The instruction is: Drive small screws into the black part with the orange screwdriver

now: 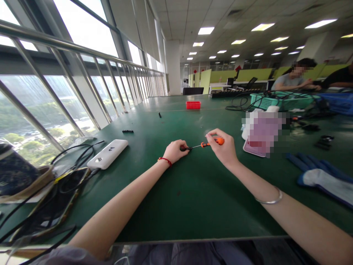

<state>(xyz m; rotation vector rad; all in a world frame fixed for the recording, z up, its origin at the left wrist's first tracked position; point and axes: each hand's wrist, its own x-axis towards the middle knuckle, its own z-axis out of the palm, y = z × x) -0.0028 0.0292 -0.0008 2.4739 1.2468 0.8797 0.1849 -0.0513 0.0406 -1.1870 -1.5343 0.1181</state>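
My left hand (175,150) is closed on a small black part (186,148) that rests on the green table (193,191). My right hand (223,147) pinches the orange handle of a small screwdriver (213,142). The screwdriver's thin shaft points left, with its tip at the black part. A red string circles my left wrist and a silver bangle hangs on my right forearm.
A white power bank (108,154) with black cables (74,156) lies at the left, beside a dark bag. Small black parts (127,131) and a red tray (193,105) lie farther off. Blue-and-white gloves (321,176) sit at the right. Two people sit at the far right behind green baskets (275,100).
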